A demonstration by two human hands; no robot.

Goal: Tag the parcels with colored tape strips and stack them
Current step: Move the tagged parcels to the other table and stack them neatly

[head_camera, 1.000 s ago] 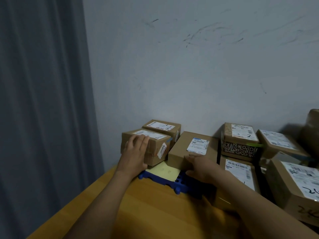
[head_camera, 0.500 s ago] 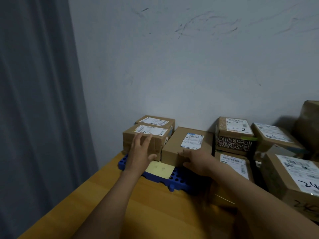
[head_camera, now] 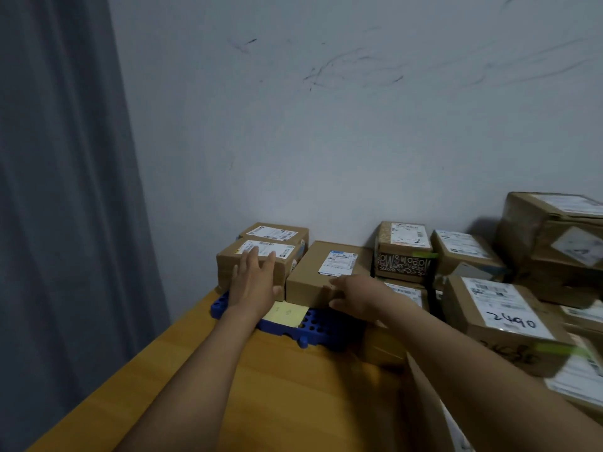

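— Where is the parcel?
— I see the flat parcel (head_camera: 321, 275) on the blue pallet (head_camera: 313, 332), directly ahead; right hand (head_camera: 354, 295) nearer, fingers spread, touching its front.
— Left hand (head_camera: 253, 282)?
— Open, flat on the neighbouring box (head_camera: 257, 262), gripping nothing.

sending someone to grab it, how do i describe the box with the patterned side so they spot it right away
Start at the wall and look right of the blue pallet. The patterned box sits atop another box there. Only it has a dark band of white doodle lettering on its front, plus a green tape strip at its right edge.
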